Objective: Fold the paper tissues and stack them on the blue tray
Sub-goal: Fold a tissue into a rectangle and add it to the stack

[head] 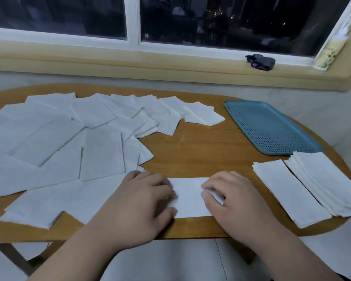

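Where fingers (163, 188) press, the tissue (187, 196) is partly hidden.

The left hand (144, 196) pressed a white tissue (187, 197) at the table's (201, 151) near edge; the right hand (237, 197) pinched its end. Loose tissues (69, 138) lay left, folded stacks (312, 185) and a blue tray (272, 128) right.

Dim, cool indoor light against night-dark window glass (231, 21). Soft shadow beneath the left hand (142, 197), its fingers slightly motion-blurred. Frame edges bow, wide-angle.
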A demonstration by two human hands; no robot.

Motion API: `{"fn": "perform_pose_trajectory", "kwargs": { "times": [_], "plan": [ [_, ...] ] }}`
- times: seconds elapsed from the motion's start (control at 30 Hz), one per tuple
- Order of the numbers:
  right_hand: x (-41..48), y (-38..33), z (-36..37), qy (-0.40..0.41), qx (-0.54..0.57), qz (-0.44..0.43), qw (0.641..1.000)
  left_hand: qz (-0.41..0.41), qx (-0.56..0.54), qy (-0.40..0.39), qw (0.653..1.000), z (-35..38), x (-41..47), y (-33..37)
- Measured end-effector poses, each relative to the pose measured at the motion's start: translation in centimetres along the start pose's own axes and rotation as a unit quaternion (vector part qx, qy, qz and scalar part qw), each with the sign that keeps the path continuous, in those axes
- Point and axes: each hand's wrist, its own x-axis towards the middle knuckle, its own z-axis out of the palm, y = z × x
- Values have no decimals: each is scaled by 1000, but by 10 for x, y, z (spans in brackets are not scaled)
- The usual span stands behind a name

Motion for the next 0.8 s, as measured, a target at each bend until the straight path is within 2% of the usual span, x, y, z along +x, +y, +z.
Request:
{"fn": "perform_pose_trajectory", "kwargs": {
  "times": [0.1,0.23,0.43,0.57,0.8],
  "plan": [
    [21,1,-11,28,28,35,999,1,-21,-6,1000,-3,9,-6],
    [85,11,-25,59,3,98,993,15,-34,-20,999,-3,22,-11],
    [185,60,-7,95,7,187,978,1,-63,52,997,-4,35,-15],
    [214,76,8,121,38,213,969,-19,-60,83,995,-1,44,-20],
    [221,84,19,159,21,227,961,-17,-67,88,994,3,46,-21]
  ]
}}
